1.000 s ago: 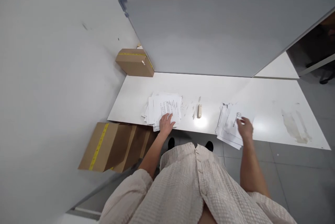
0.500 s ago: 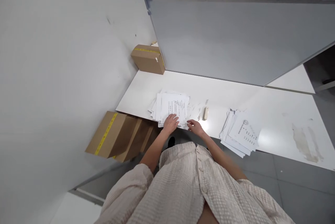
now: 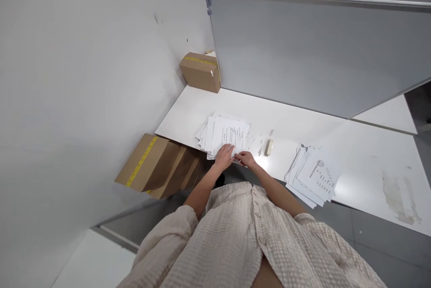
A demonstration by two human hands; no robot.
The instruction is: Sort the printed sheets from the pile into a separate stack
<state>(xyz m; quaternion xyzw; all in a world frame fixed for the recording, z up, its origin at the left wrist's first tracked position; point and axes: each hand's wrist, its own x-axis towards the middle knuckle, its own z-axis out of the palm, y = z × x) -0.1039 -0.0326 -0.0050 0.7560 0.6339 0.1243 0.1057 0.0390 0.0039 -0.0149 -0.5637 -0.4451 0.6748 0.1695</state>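
A pile of printed paper sheets (image 3: 232,130) lies near the front edge of the white table, its layers fanned out toward the left. On its lower part rests my left hand (image 3: 223,157), fingers stretched out over the top sheet. My right hand (image 3: 245,158) is at the pile's lower right corner, thumb and fingers pinched together on the edge of a sheet. To the right of the pile lies a small cream-coloured block (image 3: 269,147), its kind unclear. Farther right, a second pile of printed sheets (image 3: 313,173) overhangs the front edge.
A taped cardboard box (image 3: 201,74) stands at the table's back left corner, beside a grey partition panel (image 3: 286,50). More cardboard boxes (image 3: 144,162) stand below the table's left end, next to the white wall (image 3: 84,77). Stains mark the table (image 3: 367,144) at right.
My right hand has moved left to the pile's corner and its fingers have closed on a sheet's edge. My left hand stays on the pile. The whole view has shifted slightly.
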